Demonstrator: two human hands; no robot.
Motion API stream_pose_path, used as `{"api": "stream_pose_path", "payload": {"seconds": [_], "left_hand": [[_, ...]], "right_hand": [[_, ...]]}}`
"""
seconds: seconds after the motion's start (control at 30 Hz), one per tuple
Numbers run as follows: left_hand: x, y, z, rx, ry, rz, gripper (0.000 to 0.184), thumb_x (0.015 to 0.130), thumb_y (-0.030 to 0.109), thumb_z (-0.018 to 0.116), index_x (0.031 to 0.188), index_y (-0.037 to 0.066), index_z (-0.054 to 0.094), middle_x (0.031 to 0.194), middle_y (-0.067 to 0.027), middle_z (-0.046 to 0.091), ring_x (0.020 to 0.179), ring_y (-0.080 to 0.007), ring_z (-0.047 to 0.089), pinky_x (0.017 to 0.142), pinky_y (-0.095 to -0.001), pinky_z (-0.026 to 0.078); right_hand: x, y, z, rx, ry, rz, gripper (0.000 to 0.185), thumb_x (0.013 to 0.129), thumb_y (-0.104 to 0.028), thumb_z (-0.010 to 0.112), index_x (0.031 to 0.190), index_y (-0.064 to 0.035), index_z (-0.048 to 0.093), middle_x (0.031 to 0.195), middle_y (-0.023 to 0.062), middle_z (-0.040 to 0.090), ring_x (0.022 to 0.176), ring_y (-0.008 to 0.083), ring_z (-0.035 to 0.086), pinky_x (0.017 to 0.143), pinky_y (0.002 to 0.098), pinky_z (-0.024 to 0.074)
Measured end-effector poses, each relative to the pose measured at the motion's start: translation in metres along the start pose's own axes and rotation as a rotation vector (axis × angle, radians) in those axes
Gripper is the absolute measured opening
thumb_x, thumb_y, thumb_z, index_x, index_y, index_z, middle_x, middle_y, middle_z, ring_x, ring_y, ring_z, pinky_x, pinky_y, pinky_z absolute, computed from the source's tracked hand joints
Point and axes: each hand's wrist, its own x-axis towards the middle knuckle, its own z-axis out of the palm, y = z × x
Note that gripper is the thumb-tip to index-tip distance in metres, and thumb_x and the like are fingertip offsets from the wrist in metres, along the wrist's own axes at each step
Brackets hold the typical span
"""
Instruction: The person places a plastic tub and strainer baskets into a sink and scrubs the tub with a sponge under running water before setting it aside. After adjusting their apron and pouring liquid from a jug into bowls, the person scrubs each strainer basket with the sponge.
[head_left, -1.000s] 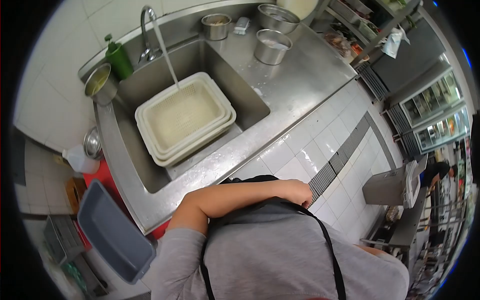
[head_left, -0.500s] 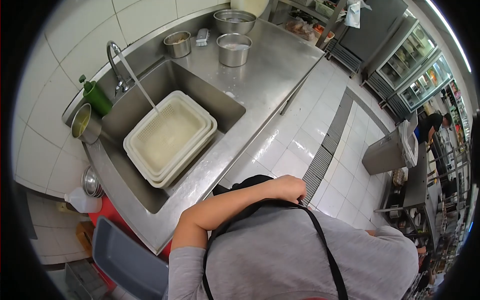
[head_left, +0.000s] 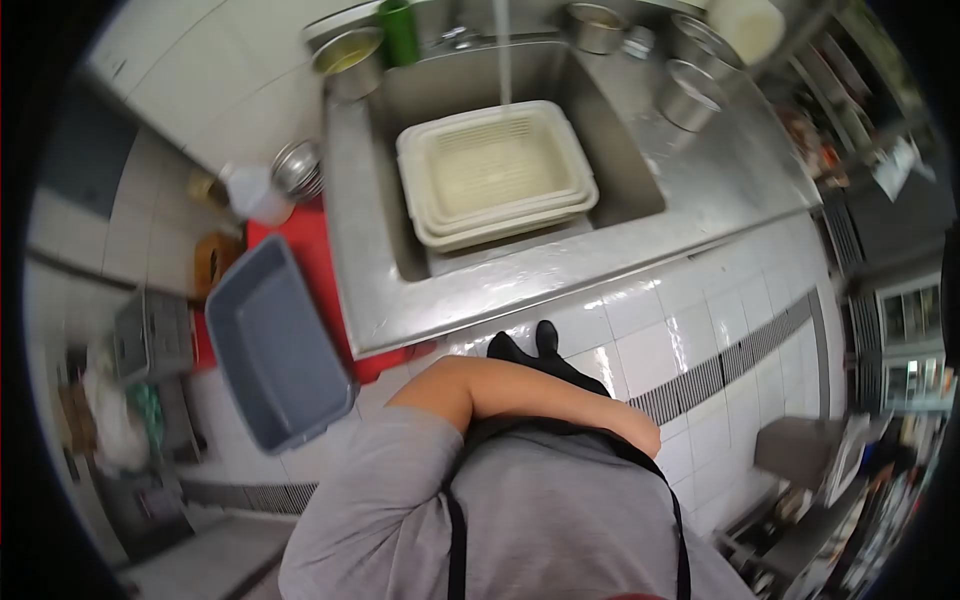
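My left forearm crosses in front of the apron, and my left hand [head_left: 641,432] is by my right side near the apron strap. Its fingers are turned away and blurred, so whether they hold anything is hidden. My right hand is out of sight. Ahead, in the steel sink [head_left: 625,185], sits a stack of cream plastic baskets [head_left: 495,215]. A stream of water [head_left: 503,60] falls into the top one. Neither hand touches the baskets.
A grey plastic tub [head_left: 280,345] rests by a red surface [head_left: 312,265] left of the sink. Metal pots [head_left: 690,95] stand on the right counter, and a pot with yellowish contents [head_left: 350,62] at the back left. A grey bin [head_left: 800,447] stands on the floor at right.
My view has swung left, so the sink now lies straight ahead and more of the grey tub shows. My left arm still crosses my body. Water keeps running.
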Motion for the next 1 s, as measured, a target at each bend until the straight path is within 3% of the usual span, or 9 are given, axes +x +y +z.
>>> {"api": "stream_pose_path", "payload": {"seconds": [0.3,0.53,0.67,0.7,0.73,0.77,0.8,0.9,1.0], "left_hand": [[-0.047,0.018,0.016,0.147,0.107,-0.218,0.022,0.07,0.016,0.056,0.089,0.007,0.063,0.087,-0.01,0.061,0.082,-0.0285,0.058,0.067,-0.0393,0.047],[-0.139,0.062,0.006,-0.044,0.506,-0.529,0.034,0.065,0.026,0.066,0.093,0.007,0.061,0.088,-0.0105,0.059,0.083,-0.0284,0.057,0.069,-0.0384,0.045],[-0.205,0.084,-0.006,-0.106,0.953,-0.523,0.034,0.069,0.026,0.066,0.095,0.005,0.059,0.086,-0.0104,0.057,0.08,-0.0251,0.056,0.067,-0.0356,0.045],[-0.229,0.094,-0.008,-0.085,1.073,-0.532,0.032,0.07,0.025,0.065,0.095,0.005,0.059,0.086,-0.0104,0.056,0.079,-0.024,0.056,0.068,-0.0345,0.045],[-0.253,0.098,-0.005,-0.058,1.215,-0.58,0.029,0.072,0.021,0.063,0.096,0.005,0.058,0.086,-0.0102,0.056,0.078,-0.0227,0.057,0.068,-0.0327,0.045],[-0.277,0.103,0.001,-0.032,1.358,-0.631,0.027,0.074,0.018,0.062,0.096,0.004,0.058,0.086,-0.01,0.055,0.077,-0.0214,0.057,0.068,-0.0309,0.045],[-0.302,0.113,0.01,-0.026,1.535,-0.686,0.024,0.075,0.015,0.06,0.096,0.004,0.058,0.085,-0.0095,0.055,0.076,-0.0199,0.057,0.068,-0.0288,0.045],[-0.361,0.144,0.061,-0.039,2.081,-0.967,0.02,0.077,0.006,0.056,0.097,0.002,0.059,0.082,-0.0079,0.055,0.076,-0.0153,0.056,0.067,-0.0236,0.044],[-0.391,0.169,0.14,0.011,2.471,-1.295,0.018,0.077,0.005,0.058,0.094,0.003,0.061,0.082,-0.0074,0.056,0.073,-0.0133,0.054,0.065,-0.0238,0.043]], "right_hand": [[0.03,-0.076,-0.007,-0.191,-0.153,-0.166,0.04,0.083,-0.027,0.051,0.114,-0.0022,0.051,0.113,0.0096,0.055,0.101,0.0192,0.051,0.092,0.0315,0.0349],[0.059,-0.206,0.049,-0.522,-0.727,-0.379,0.039,0.083,-0.027,0.05,0.114,-0.0023,0.051,0.113,0.0092,0.055,0.102,0.0191,0.051,0.092,0.0314,0.0344],[0.079,-0.297,0.085,-0.942,-1.031,-0.247,0.039,0.084,-0.027,0.049,0.115,-0.0024,0.052,0.114,0.009,0.055,0.102,0.019,0.051,0.093,0.0313,0.0341],[0.168,-0.246,0.081,-0.687,-1.064,-0.422,0.029,0.084,-0.018,0.051,0.109,-0.0048,0.055,0.105,0.005,0.057,0.096,0.0151,0.053,0.086,0.0299,0.0387],[0.21,-0.263,0.087,-0.205,-0.818,-0.451,0.017,0.083,-0.01,0.052,0.099,-0.0049,0.057,0.089,0.0013,0.058,0.087,0.0107,0.053,0.077,0.0264,0.042],[0.204,-0.333,0.089,-0.163,-0.488,-0.802,0.015,0.081,-0.016,0.058,0.09,-0.0041,0.055,0.079,0.0005,0.056,0.074,0.01,0.053,0.067,0.0238,0.0439],[0.23,-0.378,0.092,0.177,-0.494,-0.842,0.012,0.082,-0.016,0.056,0.084,-0.0047,0.054,0.073,0.0001,0.052,0.068,0.0097,0.051,0.063,0.0232,0.043],[0.35,-0.48,0.073,0.445,-0.283,-1.013,0.013,0.083,-0.019,0.055,0.083,-0.0064,0.056,0.071,0.0012,0.055,0.062,0.0095,0.052,0.059,0.0237,0.0424],[0.524,-0.522,0.012,1.081,-0.008,-0.56,0.012,0.081,-0.014,0.056,0.083,-0.0029,0.054,0.073,0.0061,0.057,0.065,0.0166,0.056,0.057,0.0281,0.0471]]}}
